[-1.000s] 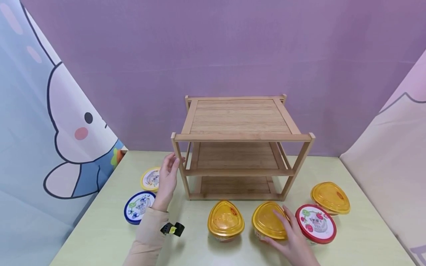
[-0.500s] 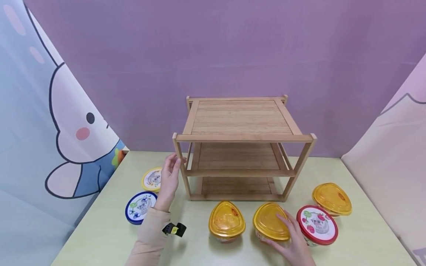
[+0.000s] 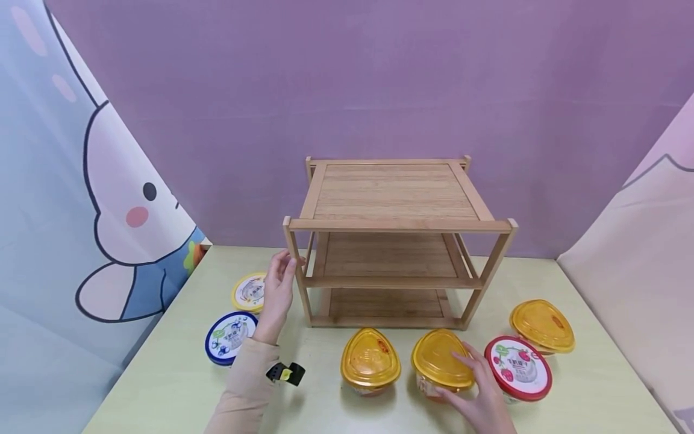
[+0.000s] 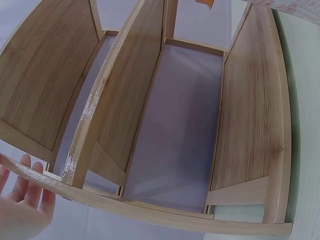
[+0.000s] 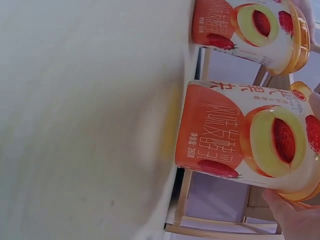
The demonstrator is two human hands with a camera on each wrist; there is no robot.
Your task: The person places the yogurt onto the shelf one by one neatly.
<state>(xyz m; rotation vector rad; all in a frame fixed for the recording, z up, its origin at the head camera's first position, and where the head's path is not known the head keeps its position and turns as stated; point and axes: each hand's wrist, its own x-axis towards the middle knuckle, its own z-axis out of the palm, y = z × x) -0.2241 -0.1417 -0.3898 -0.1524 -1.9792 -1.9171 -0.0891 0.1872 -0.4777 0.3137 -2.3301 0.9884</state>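
My left hand [image 3: 279,295] grips the front left post of a three-tier wooden shelf rack [image 3: 401,225], its fingers curled round the wood. In the left wrist view the same hand [image 4: 27,205] shows at the lower left, on the rack's rail. My right hand [image 3: 482,392] holds a yogurt cup with a translucent yellow lid [image 3: 441,361], thumb on the near side and fingers over the far right edge. Peach and strawberry pictures cover that cup [image 5: 245,137] in the right wrist view. A second yellow-lidded cup [image 3: 371,361] stands just left of it.
Right of my hand stands a red-rimmed tub [image 3: 518,369], with another yellow-lidded cup [image 3: 542,325] behind it. Beside my left forearm are a blue-rimmed tub [image 3: 230,337] and a yellow-rimmed tub [image 3: 249,292]. A purple cloth [image 3: 379,90] hangs behind the rack.
The cup in my right hand has risen slightly, with more of its printed side showing below the lid. My left hand keeps its hold on the post; the head view has shifted slightly.
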